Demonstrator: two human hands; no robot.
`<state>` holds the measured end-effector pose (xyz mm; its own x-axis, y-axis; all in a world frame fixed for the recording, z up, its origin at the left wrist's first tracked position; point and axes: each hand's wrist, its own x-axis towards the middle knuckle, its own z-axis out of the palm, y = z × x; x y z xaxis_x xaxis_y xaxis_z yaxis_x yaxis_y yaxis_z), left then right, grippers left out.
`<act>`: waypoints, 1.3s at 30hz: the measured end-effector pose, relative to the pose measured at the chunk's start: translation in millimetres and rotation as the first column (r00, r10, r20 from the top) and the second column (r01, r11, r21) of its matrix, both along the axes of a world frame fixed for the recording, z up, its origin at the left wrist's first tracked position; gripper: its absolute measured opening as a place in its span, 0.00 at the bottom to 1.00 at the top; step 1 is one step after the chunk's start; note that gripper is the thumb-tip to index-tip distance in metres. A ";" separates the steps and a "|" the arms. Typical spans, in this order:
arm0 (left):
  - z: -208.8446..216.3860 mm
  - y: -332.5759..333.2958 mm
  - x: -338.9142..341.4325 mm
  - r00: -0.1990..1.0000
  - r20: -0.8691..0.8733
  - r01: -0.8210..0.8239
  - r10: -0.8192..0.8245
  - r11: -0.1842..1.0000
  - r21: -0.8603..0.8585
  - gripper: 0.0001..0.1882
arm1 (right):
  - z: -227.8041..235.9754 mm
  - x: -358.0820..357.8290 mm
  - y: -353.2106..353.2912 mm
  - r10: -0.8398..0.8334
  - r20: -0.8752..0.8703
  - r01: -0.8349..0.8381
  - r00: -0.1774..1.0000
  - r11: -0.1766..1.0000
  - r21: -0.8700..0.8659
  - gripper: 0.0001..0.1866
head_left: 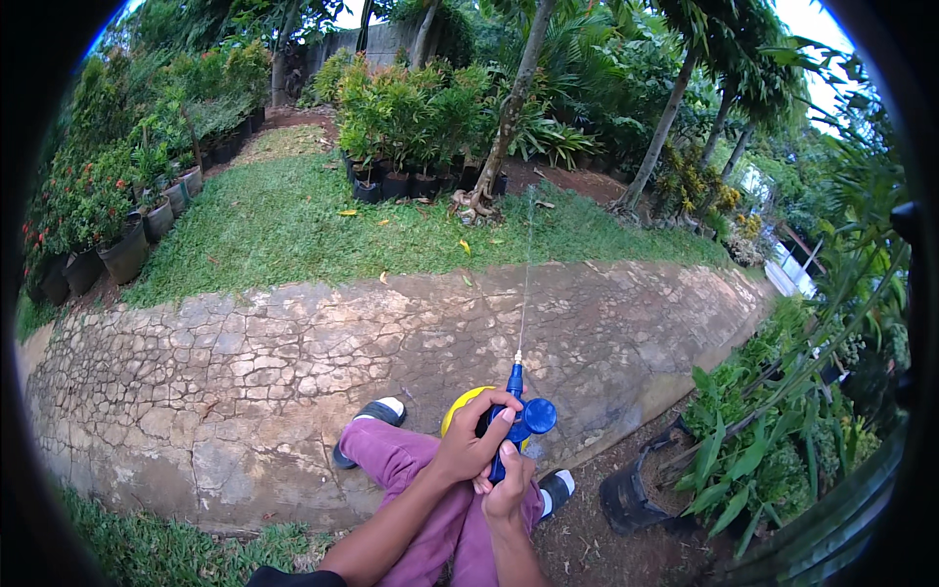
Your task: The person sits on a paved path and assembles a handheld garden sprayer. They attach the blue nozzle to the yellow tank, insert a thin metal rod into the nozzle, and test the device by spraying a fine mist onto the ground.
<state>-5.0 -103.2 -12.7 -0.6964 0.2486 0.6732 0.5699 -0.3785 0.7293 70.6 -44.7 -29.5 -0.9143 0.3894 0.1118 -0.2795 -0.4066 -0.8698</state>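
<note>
"Where's the sprayer (533, 419), from what you see?"

"I have it over the near part of the stone path (245, 430), between the two legs and a little beyond them. Its top is blue, and a yellow tank (462, 403) shows behind the fingers."

"And the fingers?"

"On my left hand (476, 440) they're curled around the blue top. On my right hand (507, 489) they're closed on the blue part just below. A thin jet (525, 298) leaves the nozzle (518, 358) and reaches across my view past the path's far edge."

"What's the ground like?"

"The path is cracked all over, pale in patches and brown in others. Its far edge meets a lawn (264, 235) with a few yellow leaves on it. Along the near edge I see grass at the left and bare soil (597, 548) at the right, where a black pot (626, 494) of leafy plants stands. My left shoe (381, 412) is on the path; the right shoe (557, 492) is by its near edge."

"Anything further off?"

"Potted shrubs (411, 117) at the back of the lawn, more along its left side, several leaning trees (511, 103), and a grey wall (389, 47) behind them. It's all outdoors, in daylight."
</note>
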 end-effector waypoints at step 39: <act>-4.2 -1.5 2.5 0.992 0.125 -0.007 0.013 0.999 -0.047 0.08 | 0.7 5.3 -0.8 0.006 0.016 -0.007 1.000 1.000 0.027 0.23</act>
